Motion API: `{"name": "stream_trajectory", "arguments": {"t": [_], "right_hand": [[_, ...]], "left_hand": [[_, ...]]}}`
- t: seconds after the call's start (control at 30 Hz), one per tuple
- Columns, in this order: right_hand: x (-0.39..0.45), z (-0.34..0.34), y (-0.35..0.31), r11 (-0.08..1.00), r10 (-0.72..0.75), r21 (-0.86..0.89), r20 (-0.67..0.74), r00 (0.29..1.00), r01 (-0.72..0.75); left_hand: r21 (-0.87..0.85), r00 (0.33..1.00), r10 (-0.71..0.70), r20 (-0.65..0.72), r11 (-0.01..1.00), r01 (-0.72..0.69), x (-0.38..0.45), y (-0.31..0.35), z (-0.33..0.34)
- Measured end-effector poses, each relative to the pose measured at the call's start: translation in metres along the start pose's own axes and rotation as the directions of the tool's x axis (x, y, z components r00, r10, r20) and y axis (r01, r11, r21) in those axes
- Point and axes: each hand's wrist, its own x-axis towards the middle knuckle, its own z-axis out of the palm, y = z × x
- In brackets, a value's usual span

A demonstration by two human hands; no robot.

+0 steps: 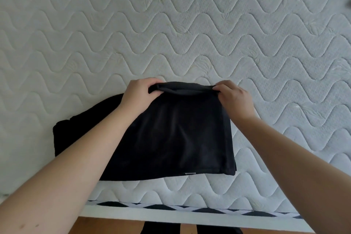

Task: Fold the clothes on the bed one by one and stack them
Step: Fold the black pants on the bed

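Bed: white quilted mattress (171, 24) with wavy stitching fills most of the view; its near edge carries a black-and-white diamond band (190, 208), and a strip of wooden floor (106, 226) shows below that.
Garment: black garment (171, 135), folded to a rough rectangle, lies on the mattress near the bed's front edge; its far edge is lifted between the two grips, and the rest slopes down from them toward the person.
Left grip: left hand (138, 95) has its fingers curled over the far left corner of the garment, pinching the cloth.
Right grip: right hand (233, 97) pinches the far right corner, fingers bent round the hem.
Between the grips: the raised edge runs nearly straight, sagging a little into a shallow fold.
Below the left grip: more black cloth (76, 131) spreads out leftward under the forearm; whether it belongs to the same garment cannot be told.
Near edge: a small pale tag (190, 173) shows at the hem farthest from the grips.
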Motion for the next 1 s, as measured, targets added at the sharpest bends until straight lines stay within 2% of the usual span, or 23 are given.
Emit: {"name": "stream_trajectory", "arguments": {"t": [0.17, 0.2, 0.27, 0.33, 0.37, 0.53, 0.7, 0.83, 0.93, 1.0], "right_hand": [[-0.044, -0.005, -0.004, 1.0, 0.015, 0.015, -0.005, 1.0, -0.014], [-0.053, -0.005, -0.005, 1.0, 0.018, 0.022, 0.018, 1.0, -0.018], [-0.071, -0.007, -0.007, 0.992, 0.087, 0.071, 0.16, 0.983, -0.099], [-0.089, -0.011, -0.007, 0.983, 0.143, 0.062, 0.32, 0.937, -0.172], [-0.095, -0.013, -0.008, 0.983, 0.153, 0.041, 0.355, 0.922, -0.179], [-0.114, -0.019, -0.017, 0.953, 0.223, 0.089, 0.434, 0.873, -0.289], [-0.116, -0.023, -0.023, 0.929, 0.26, 0.13, 0.432, 0.864, -0.345], [-0.119, -0.021, -0.025, 0.937, 0.263, 0.105, 0.418, 0.87, -0.334], [-0.12, -0.019, -0.027, 0.92, 0.337, 0.081, 0.332, 0.881, -0.383], [-0.119, -0.018, -0.026, 0.922, 0.372, 0.017, 0.243, 0.896, -0.387]], "left_hand": [[0.101, 0.973, 0.203, -0.113, 0.976, -0.192, -0.056, 0.0, 0.021], [0.14, 0.962, 0.246, -0.121, 0.963, -0.228, -0.067, -0.001, 0.027], [0.245, 0.948, 0.296, -0.115, 0.933, -0.262, -0.089, -0.006, 0.041], [0.331, 0.949, 0.303, -0.09, 0.908, -0.258, -0.11, -0.012, 0.053], [0.367, 0.951, 0.301, -0.072, 0.894, -0.255, -0.118, -0.016, 0.059], [0.476, 0.967, 0.253, -0.019, 0.853, -0.214, -0.142, -0.031, 0.08], [0.53, 0.976, 0.217, -0.027, 0.831, -0.171, -0.148, -0.04, 0.087], [0.568, 0.989, 0.141, 0.053, 0.81, -0.147, -0.149, -0.045, 0.088], [0.605, 0.985, 0.066, 0.161, 0.782, -0.151, -0.151, -0.048, 0.088], [0.616, 0.983, 0.095, 0.154, 0.769, -0.171, -0.152, -0.048, 0.082]]}}
